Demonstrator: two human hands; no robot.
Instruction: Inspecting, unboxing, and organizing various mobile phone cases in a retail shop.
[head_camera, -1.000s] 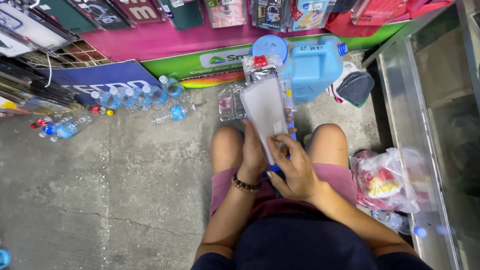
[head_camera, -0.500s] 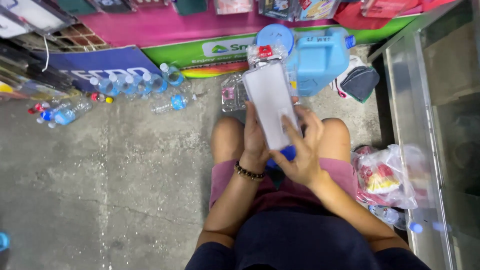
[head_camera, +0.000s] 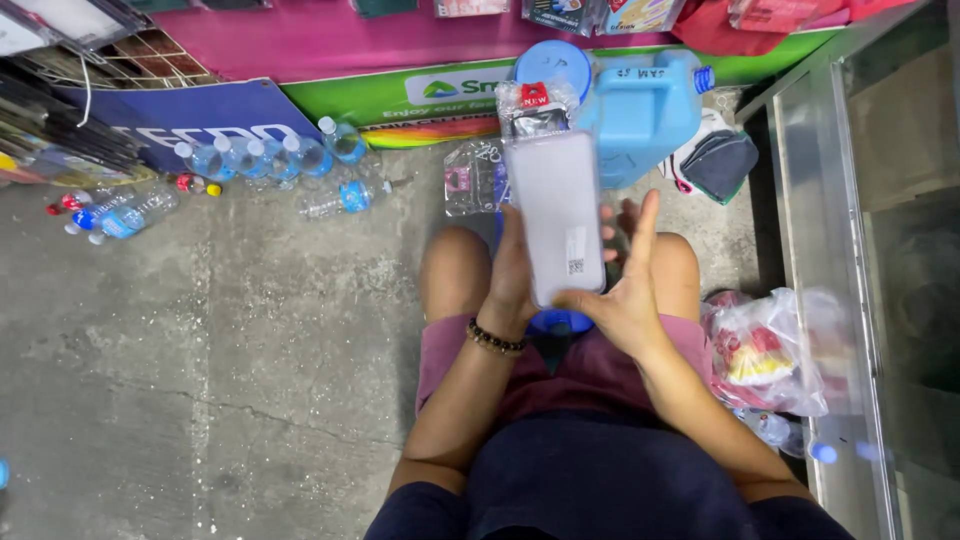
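Note:
A frosted, translucent flat case (head_camera: 556, 215) in clear wrap stands on end above my knees. My left hand (head_camera: 510, 280) grips its left edge, a bead bracelet (head_camera: 492, 340) on that wrist. My right hand (head_camera: 628, 285) supports the lower right edge with thumb at the bottom corner and fingers spread upward behind it. A small silver packet (head_camera: 530, 110) with a red label sticks out behind the case's top. A blue object (head_camera: 560, 321) shows just below the case, between my thighs.
A blue water jug (head_camera: 645, 110) and a blue lid (head_camera: 552, 66) stand ahead. Several plastic bottles (head_camera: 270, 165) lie left on the concrete floor. A clear packet (head_camera: 470, 180) lies on the floor. A plastic bag (head_camera: 765, 350) sits right, beside a glass counter (head_camera: 850, 250).
The case has turned more upright and shifted slightly right. My right hand slid from its front face to the lower right edge, fingers now spread open behind it.

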